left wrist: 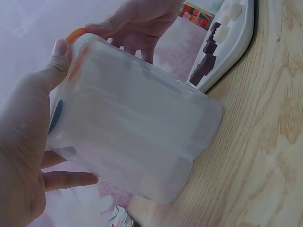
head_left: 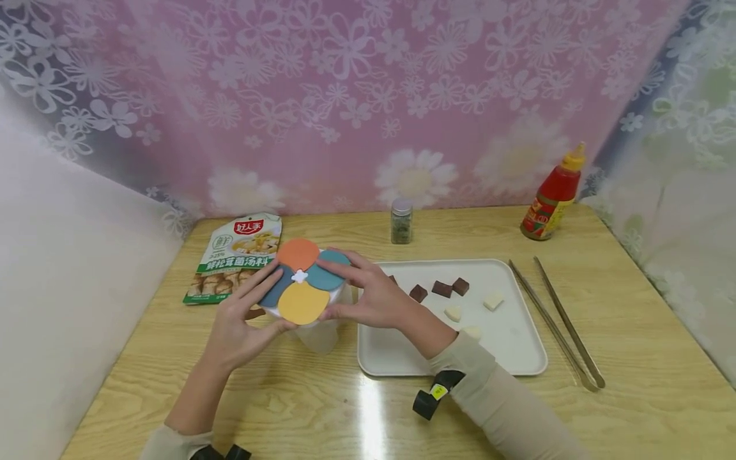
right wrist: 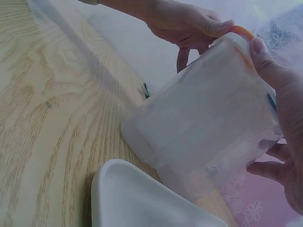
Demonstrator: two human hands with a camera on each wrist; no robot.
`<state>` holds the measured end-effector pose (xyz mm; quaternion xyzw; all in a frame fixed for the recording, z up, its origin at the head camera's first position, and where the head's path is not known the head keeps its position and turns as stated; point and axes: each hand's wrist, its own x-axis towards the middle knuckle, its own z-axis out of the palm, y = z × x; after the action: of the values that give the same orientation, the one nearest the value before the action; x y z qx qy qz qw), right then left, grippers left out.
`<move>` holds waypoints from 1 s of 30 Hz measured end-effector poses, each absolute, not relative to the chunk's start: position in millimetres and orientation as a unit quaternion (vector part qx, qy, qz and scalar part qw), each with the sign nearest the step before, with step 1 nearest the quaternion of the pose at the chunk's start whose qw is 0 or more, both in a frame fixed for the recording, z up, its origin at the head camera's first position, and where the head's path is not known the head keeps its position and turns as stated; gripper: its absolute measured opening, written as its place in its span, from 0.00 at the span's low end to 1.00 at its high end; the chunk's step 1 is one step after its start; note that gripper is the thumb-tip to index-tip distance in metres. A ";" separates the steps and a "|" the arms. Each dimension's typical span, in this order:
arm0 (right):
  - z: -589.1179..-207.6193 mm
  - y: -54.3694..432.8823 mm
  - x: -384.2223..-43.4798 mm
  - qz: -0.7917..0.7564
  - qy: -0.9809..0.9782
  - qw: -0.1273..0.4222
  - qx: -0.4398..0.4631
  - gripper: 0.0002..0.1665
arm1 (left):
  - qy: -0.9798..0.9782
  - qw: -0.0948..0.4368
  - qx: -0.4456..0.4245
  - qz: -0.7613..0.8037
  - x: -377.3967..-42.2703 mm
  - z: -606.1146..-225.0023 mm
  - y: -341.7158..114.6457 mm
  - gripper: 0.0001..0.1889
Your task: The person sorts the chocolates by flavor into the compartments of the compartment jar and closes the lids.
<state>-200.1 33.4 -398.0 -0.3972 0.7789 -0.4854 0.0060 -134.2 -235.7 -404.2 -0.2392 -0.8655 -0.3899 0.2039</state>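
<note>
A tall translucent storage container (left wrist: 128, 113) stands on the wooden table, left of the tray. Its lid (head_left: 303, 303) carries four rounded petals in orange, teal, yellow and dark blue, with a small white flower shape at the centre. My left hand (head_left: 241, 326) grips the lid's left side, thumb at the near edge and fingers over the dark blue petal. From the right, my right hand (head_left: 376, 295) holds the lid, fingers over the teal petal and thumb near the yellow one. The container body (right wrist: 203, 113) looks cloudy in both wrist views.
A white tray (head_left: 414, 358) to the right bears dark brown and cream pieces. Metal tongs (head_left: 554, 322) lie beyond it, with a red sauce bottle (head_left: 553, 201) behind. A small jar (head_left: 401, 223) stands at the back; a food pouch (head_left: 232, 259) lies back left.
</note>
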 end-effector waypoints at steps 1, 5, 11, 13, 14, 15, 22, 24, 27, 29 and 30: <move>-398.3 33.0 -200.1 -0.485 0.779 0.003 -0.398 0.50 | -0.865 0.202 -0.241 -0.391 -134.2 -404.0 -236.0 0.48; -398.8 30.8 -200.5 -0.485 0.777 -0.004 -0.402 0.50 | -0.860 0.205 -0.254 -0.393 -134.6 -403.8 -238.3 0.47; -397.8 28.8 -201.2 -0.483 0.775 -0.004 -0.407 0.50 | -0.849 0.225 -0.276 -0.389 -136.2 -404.1 -241.7 0.43; -397.7 29.8 -200.8 -0.482 0.776 -0.007 -0.407 0.50 | -0.850 0.225 -0.276 -0.389 -136.9 -403.5 -240.8 0.42; -397.7 30.6 -200.5 -0.481 0.778 -0.010 -0.404 0.48 | -0.848 0.226 -0.275 -0.392 -137.4 -403.1 -239.6 0.40; -398.1 31.0 -200.5 -0.488 0.775 -0.011 -0.401 0.45 | -0.844 0.230 -0.272 -0.401 -138.1 -402.8 -238.1 0.35; -401.6 28.1 -202.6 -0.522 0.755 -0.039 -0.395 0.31 | -0.812 0.275 -0.241 -0.454 -140.0 -404.0 -227.2 0.23; -402.9 27.4 -202.5 -0.538 0.747 -0.024 -0.389 0.31 | -0.813 0.273 -0.220 -0.465 -140.7 -403.9 -225.9 0.22; -403.5 25.4 -202.5 -0.558 0.740 0.000 -0.375 0.31 | -0.811 0.256 -0.185 -0.492 -142.2 -402.5 -226.3 0.19; -403.5 24.4 -202.1 -0.564 0.741 0.010 -0.365 0.31 | -0.815 0.249 -0.168 -0.496 -143.2 -401.2 -227.1 0.19; -403.4 24.2 -201.8 -0.563 0.744 0.013 -0.360 0.31 | -0.816 0.244 -0.159 -0.499 -143.3 -400.8 -227.3 0.19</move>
<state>-201.8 24.2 -403.4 -0.3604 0.7439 -0.5627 0.0126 -143.3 -227.3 -400.8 -0.1590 -0.8162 -0.4989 0.2442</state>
